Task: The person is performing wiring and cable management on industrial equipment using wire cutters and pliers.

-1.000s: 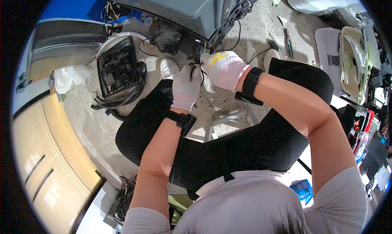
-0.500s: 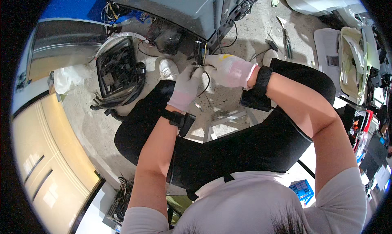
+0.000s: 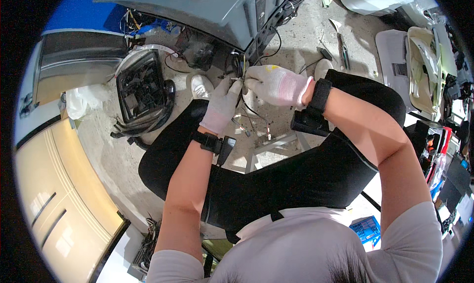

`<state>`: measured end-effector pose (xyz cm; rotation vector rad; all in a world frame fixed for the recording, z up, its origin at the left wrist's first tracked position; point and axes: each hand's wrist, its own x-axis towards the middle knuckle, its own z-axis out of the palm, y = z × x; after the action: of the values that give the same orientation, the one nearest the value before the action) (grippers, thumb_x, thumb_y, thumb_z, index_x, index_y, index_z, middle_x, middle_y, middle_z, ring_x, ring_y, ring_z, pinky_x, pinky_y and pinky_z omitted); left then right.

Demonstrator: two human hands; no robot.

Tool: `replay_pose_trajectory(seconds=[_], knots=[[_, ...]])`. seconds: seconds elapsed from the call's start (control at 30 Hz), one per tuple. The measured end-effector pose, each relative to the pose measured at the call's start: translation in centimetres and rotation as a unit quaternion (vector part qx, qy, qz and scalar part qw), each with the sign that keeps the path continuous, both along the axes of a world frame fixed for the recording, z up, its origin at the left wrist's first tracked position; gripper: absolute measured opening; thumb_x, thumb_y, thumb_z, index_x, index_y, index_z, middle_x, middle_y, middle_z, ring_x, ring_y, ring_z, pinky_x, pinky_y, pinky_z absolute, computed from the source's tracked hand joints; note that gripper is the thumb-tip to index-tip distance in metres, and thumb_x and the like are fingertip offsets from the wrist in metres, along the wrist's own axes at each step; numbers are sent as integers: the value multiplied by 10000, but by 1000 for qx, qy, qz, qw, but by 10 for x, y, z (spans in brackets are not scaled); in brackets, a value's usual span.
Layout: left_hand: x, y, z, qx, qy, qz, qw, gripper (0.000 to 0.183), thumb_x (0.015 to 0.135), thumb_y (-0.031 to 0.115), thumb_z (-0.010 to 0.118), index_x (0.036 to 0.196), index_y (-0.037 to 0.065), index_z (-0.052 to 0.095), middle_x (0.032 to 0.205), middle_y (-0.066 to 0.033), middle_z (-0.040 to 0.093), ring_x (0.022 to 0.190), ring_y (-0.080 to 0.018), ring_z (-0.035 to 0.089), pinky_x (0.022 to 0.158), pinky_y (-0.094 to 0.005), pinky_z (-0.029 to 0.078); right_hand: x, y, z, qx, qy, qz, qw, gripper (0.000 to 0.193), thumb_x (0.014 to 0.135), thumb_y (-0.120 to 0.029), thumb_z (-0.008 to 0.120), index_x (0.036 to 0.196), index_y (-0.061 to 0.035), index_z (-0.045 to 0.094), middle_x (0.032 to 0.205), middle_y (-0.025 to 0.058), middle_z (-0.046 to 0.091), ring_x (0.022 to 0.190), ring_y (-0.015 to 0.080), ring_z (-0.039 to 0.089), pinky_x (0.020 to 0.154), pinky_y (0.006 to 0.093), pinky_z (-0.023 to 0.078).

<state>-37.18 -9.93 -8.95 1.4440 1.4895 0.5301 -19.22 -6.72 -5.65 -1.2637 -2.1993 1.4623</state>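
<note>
Between my spread knees, both gloved hands meet at a thin bundle of wires point(image 3: 244, 62) beside the lower corner of a grey metal appliance cabinet point(image 3: 207, 14). My left hand point(image 3: 221, 104) pinches the wires from the left, fingertips closed. From the right, my right hand point(image 3: 274, 85) is closed on the same wires, its thumb and forefinger almost touching the left fingertips. Under the hands hang loose wire ends point(image 3: 257, 116), some with small light-coloured connectors. The exact spot gripped is hidden by the gloves.
A black tray of dark parts point(image 3: 140, 88) with a hose lies on the floor at left. Pliers point(image 3: 343, 51) rest on the floor at right, near pale bins point(image 3: 419, 80). Cream panels point(image 3: 69, 194) stand at left. A metal stool frame point(image 3: 271, 144) is below me.
More wire ends with connectors now hang below my hands. Both hands stay together at nearly the same place, while the cabinet sits slightly farther left in view.
</note>
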Motion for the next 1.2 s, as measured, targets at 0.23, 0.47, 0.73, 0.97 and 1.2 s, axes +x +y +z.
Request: replay_pose_trajectory(seconds=[0.23,0.47,0.73,0.97,1.2], knots=[[-1,2,7,-18,-15,-2,1000,327,895,247,488,1066,-28,529,932,-183,597,889,-276,570,799,-340,426,2,3,3,31,-15,-19,999,277,881,-234,440,987,0,544,835,211,584,844,372,571,732,420,441],[-8,4,11,-89,2,-65,994,353,895,283,472,1071,-18,527,972,-192,589,929,-299,556,810,-332,422,3,18,-25,125,-120,-3,985,245,887,-271,459,997,-72,552,854,184,607,836,370,578,710,430,454],[-12,5,-6,-79,18,-66,995,373,908,297,450,1096,-17,523,992,-174,583,928,-268,552,821,-310,415,-2,18,-34,97,-108,-21,989,227,876,-250,464,955,-57,555,832,189,609,823,373,580,711,438,453],[-8,4,7,-32,-6,-125,992,289,917,232,432,1034,-16,521,909,-156,547,911,-258,538,800,-314,416,-1,-12,10,55,-73,-40,995,249,846,-223,492,901,10,556,809,234,590,799,392,578,693,449,459],[-1,2,18,-74,-44,-80,993,272,894,183,436,1031,-41,509,888,-165,547,835,-252,536,730,-314,420,-4,-34,7,150,-93,-33,984,191,830,-188,486,905,-12,499,715,189,594,702,364,601,611,442,474]])
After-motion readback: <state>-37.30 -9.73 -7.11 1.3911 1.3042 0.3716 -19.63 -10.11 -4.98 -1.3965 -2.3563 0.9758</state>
